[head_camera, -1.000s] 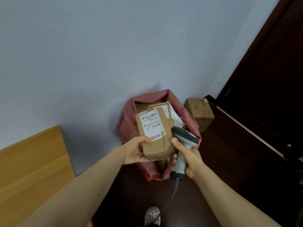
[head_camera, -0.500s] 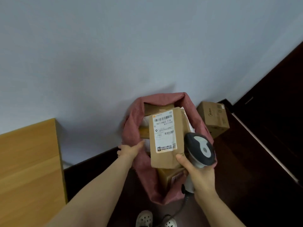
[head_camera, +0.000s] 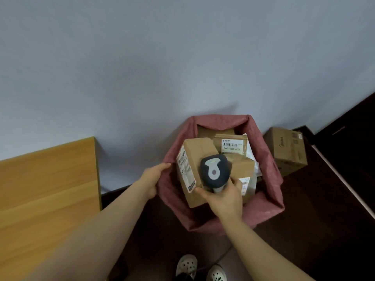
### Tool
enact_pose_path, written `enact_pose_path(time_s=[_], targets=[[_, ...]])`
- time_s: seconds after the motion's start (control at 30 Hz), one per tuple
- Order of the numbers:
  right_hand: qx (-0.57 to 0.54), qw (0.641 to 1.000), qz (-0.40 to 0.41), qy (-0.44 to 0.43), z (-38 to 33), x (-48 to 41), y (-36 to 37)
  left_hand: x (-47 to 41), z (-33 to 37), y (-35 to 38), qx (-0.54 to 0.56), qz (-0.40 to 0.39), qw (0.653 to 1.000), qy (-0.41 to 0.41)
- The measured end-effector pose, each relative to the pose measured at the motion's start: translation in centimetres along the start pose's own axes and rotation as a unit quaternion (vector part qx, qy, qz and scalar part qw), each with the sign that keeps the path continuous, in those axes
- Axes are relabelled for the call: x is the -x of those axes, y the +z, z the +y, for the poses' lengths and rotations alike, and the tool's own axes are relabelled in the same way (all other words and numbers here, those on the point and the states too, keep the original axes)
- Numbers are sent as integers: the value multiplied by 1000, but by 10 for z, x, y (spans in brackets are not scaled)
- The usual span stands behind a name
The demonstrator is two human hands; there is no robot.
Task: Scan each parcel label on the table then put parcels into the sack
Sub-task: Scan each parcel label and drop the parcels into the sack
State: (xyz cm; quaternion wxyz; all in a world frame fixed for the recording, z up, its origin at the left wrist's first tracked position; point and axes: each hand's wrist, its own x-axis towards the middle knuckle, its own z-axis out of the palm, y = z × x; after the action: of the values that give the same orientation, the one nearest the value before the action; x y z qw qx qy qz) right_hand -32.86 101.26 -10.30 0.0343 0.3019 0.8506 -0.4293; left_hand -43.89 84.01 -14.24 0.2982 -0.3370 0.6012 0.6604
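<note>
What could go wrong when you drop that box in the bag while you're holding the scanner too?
1. The right hand grips both the scanner and a corner of the box, so either could slip.
2. The sack looks nearly full of parcels; the box may sit high and tip out.
3. The left hand holds only the sack's soft rim, which could sag.

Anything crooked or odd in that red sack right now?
Yes. The brown cardboard parcel lies tilted on its side atop the others in the red fabric sack, its label facing left. The right hand presses it with the grey handheld scanner still gripped. No damage visible.
</note>
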Motion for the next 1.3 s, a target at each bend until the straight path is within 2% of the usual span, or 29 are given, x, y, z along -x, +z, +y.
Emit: enact_pose_path(time_s=[0.1,0.2,0.3,0.4,0.53,0.6,0.7,0.8,0.9,0.97,1.03,1.1,1.23,1.3], targets=[[28,999,-28,9,-5,0,11,1,7,-2,5,48,996,77],[38,999,-38,0,-7,-4,17,4,12,-5,34,31,994,103],[47,997,-58,1,-4,5,18,3,17,-8,87,25,992,88],[53,995,-79,10,3,8,20,6,18,-4,100,-36,994,34],[47,993,-91,51,2,-18,25,9,29,6,72,-73,994,-28],[-25,991,-107,76,4,-23,26,4,36,7,4,-68,996,-63],[-202,966,-65,147,14,-19,3,-5,41,14,-97,-47,989,-105],[-299,930,27,210,35,-25,-37,-5,41,39,-116,-31,986,-118],[-352,884,139,274,67,-45,-76,-11,39,66,-140,-43,988,-45],[-362,861,169,315,92,-58,-100,-18,39,70,-161,-29,986,25],[-386,845,151,336,118,-68,-119,-34,36,68,-188,-28,980,64],[-424,832,97,344,141,-76,-124,-34,35,68,-205,-23,975,82],[-480,795,-28,369,164,-86,-116,-31,35,70,-206,3,976,76],[-491,787,-60,368,165,-88,-112,-30,34,73,-208,12,975,71]])
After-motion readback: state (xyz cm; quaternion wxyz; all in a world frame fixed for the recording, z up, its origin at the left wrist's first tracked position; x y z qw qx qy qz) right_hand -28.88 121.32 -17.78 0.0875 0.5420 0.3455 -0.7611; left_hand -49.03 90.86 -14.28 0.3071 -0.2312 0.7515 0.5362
